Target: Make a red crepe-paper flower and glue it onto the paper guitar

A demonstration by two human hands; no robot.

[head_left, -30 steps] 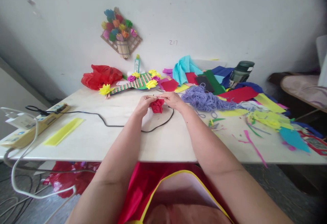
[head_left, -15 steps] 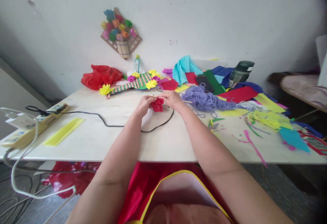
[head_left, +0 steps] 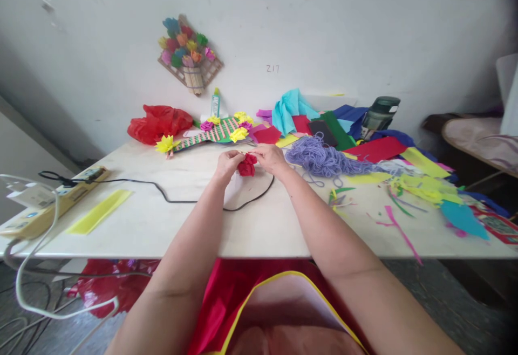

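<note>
Red crepe-paper flower [head_left: 246, 165]: small crumpled rosette, held just above the white tabletop [head_left: 162, 220], between both hands near its middle. Left hand [head_left: 227, 164]: fingers closed on the flower's left side, pinching it. Right hand [head_left: 272, 158]: fingers closed on its upper right edge, thumb and forefinger nipping the paper. Handling, as a judgement: crepe tears and flattens readily, so light pinches at the edge and a steady hold at the base would suit shaping; whether a stick or wire runs through it cannot be told. Adjacent: black cable [head_left: 243, 201] looping just under the hands; lilac yarn heap [head_left: 324, 158] near the right hand; woven paper mat with flowers [head_left: 214, 131] behind.
</note>
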